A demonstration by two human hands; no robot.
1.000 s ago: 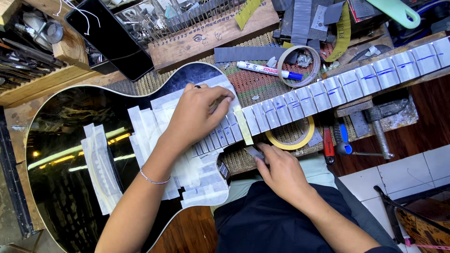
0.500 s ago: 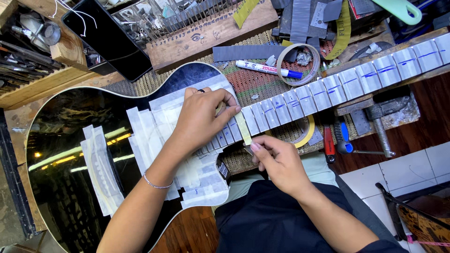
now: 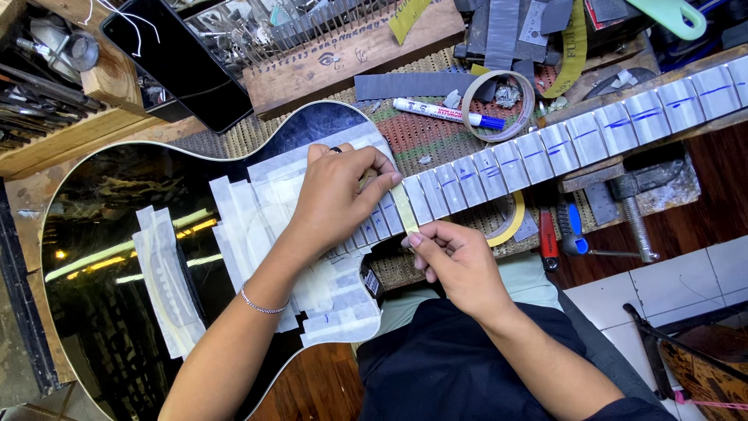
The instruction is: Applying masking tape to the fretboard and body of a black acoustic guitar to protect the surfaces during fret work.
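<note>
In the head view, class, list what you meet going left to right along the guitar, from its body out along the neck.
Tape strips on the black body → left hand → yellowish tape strip → right hand → taped neck with blue marks.

A cluttered wooden workbench [image 3: 54, 140] covered by a woven mat [image 3: 436, 140] fills the room; white floor tiles [image 3: 686, 288] and a wooden chair [image 3: 701, 366] sit lower right.

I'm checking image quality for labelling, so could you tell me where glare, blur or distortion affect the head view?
Head view: yellow lamp streaks glare off the glossy black guitar body; the hands, left and right, and the taped fretboard look sharp; edges bow slightly from the wide lens.
</note>
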